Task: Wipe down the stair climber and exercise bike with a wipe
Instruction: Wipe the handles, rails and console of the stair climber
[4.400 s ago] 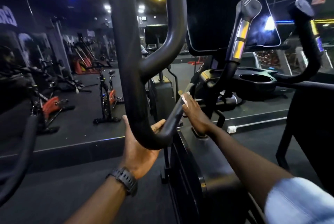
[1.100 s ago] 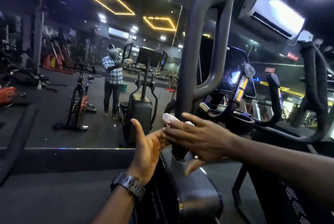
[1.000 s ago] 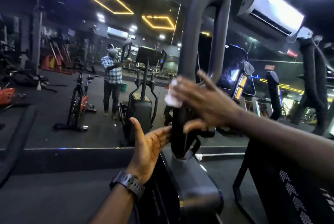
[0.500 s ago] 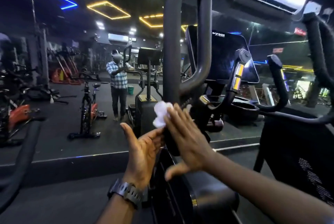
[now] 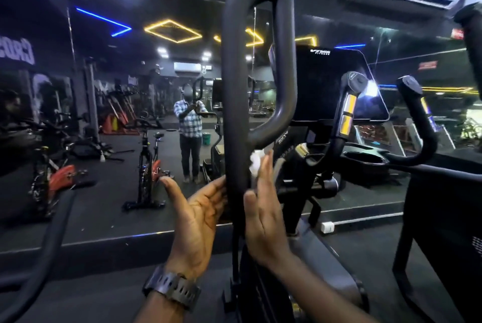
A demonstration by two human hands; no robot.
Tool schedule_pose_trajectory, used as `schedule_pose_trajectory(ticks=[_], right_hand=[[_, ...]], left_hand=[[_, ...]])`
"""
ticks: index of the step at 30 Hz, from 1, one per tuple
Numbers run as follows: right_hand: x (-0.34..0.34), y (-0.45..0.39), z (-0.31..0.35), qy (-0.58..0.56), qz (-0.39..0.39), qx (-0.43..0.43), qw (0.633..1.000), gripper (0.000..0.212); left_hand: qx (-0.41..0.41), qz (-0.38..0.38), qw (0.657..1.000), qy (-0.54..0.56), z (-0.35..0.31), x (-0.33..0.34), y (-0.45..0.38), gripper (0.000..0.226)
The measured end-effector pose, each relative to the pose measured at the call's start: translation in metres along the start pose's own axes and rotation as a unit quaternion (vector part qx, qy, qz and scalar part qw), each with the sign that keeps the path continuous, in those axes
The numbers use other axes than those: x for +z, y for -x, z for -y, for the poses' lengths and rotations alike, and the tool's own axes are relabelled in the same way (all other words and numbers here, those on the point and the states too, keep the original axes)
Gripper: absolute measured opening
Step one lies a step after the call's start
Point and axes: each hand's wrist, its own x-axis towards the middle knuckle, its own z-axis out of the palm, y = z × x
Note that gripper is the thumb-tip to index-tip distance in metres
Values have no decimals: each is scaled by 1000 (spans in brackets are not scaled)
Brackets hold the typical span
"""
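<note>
Dim mirrored gym; the right hand presses a crumpled white wipe against the stair climber's looped handle with straight fingers, left hand open and bracing the other side; unpinched, that wipe could slip and drop

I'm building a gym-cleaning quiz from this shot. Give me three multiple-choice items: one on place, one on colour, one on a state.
1. Where is the wipe?
A. on the floor
B. under the right hand's fingers, against the looped handlebar
C. on the console

2. What colour is the wipe?
A. white
B. blue
C. yellow

3. How is the left hand?
A. fist closed round the bar
B. in a pocket
C. open, palm against the bar

Answers:
B, it sits between fingertips and bar.
A, it shows white on the dark bar.
C, fingers straight, thumb spread.
</note>
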Motion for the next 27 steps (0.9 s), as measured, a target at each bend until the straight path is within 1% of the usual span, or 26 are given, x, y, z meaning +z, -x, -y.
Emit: schedule_pose_trajectory(ticks=[1, 3, 5, 6, 8, 9, 10, 12, 14, 15, 18, 20, 22, 24, 27], right_hand=[[5, -8, 14, -34, -26, 30, 999, 81], [13, -13, 26, -45, -54, 39, 997, 70], [12, -1, 20, -24, -65, 9, 998, 55], [7, 7, 13, -3, -73, -14, 997, 51], [-6, 20, -10, 41, -93, -76, 992, 55], [-10, 24, -21, 52, -100, -93, 989, 56], [-14, 29, -29, 54, -110, -101, 987, 54], [-20, 31, -31, 39, -123, -105, 986, 40], [-25, 18, -19, 17, -135, -100, 986, 25], [-25, 7, -12, 7, -147, -91, 985, 22], [-22, -23, 2, -27, -185, -52, 981, 22], [-15, -14, 2, -17, -192, -37, 980, 23], [-10, 16, -3, 21, -183, -49, 982, 22], [-8, 37, -5, 51, -175, -68, 981, 26], [-9, 17, 4, 109, -182, -88, 973, 24]], left_hand=[[0, -7, 1000, -5, -2, 2, 0, 117], [-4, -22, 1000, -14, -2, 5, 0, 115], [-4, -27, 1000, -15, -2, 8, 1, 115], [-2, -29, 1000, -12, -2, 8, 0, 117], [10, -34, 999, -10, 1, 9, -1, 121], [16, -40, 999, -14, 3, 9, -2, 121], [20, -41, 999, -19, 3, 10, -1, 121], [26, -49, 998, -23, 4, 11, -1, 121], [26, -62, 998, -18, 5, 13, -2, 119], [23, -66, 997, -15, 6, 13, -2, 119], [20, -58, 998, 4, 7, 12, -4, 119], [12, -42, 999, 11, 6, 8, -5, 120], [5, -42, 999, 25, 5, 3, -6, 119], [3, -25, 999, 30, 1, 1, -8, 119], [-14, 17, 998, 53, -8, 0, -11, 119]])
